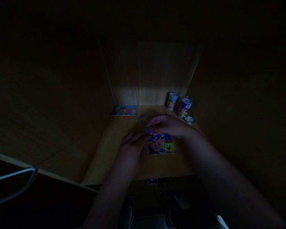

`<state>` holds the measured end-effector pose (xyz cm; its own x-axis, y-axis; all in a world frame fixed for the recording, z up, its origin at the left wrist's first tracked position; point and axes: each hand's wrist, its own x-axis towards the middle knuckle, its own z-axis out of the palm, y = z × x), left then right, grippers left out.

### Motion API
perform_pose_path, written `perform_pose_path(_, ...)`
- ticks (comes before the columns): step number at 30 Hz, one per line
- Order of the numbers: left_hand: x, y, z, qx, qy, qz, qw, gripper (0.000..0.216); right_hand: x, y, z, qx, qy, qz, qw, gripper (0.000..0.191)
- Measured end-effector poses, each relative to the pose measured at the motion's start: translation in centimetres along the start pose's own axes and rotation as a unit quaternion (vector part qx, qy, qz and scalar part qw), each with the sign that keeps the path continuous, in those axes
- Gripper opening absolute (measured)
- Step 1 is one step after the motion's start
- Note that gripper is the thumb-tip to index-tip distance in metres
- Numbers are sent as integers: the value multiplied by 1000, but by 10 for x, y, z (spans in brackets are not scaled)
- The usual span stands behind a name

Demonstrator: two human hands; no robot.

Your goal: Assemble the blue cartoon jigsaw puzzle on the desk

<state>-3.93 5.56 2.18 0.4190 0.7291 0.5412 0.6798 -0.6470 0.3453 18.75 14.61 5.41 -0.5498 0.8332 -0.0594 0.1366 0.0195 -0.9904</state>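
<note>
The scene is very dark. A partly built cartoon jigsaw puzzle (162, 144) lies on the wooden desk (109, 152) in front of me. My right hand (165, 124) hovers over its upper edge with fingers curled, pinching a small blue puzzle piece (148, 130). My left hand (132, 147) rests at the puzzle's left edge, fingers bent and touching the same spot. Its fingertips are hidden in shadow.
A finished cartoon puzzle (125, 110) lies at the back left by the wall. A few loose pieces (140, 118) sit near it. Two small printed tins (172, 100) (184, 107) stand at the back right, with a round lid (189, 119) beside them. Wooden partitions enclose the desk.
</note>
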Motion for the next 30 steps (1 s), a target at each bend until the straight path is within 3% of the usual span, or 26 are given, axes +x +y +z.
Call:
perform_pose_path(17, 2, 0, 0, 27, 0, -36, 999, 28, 1, 3, 2, 12, -30, 23, 999, 20)
perform_pose_path(22, 1, -2, 3, 32, -10, -41, 999, 27, 1, 4, 3, -8, -49, -1, 999, 30)
perform_pose_path(30, -3, -10, -9, 52, 11, -132, 990, 52, 5, 11, 2, -60, 1, 2, 998, 20)
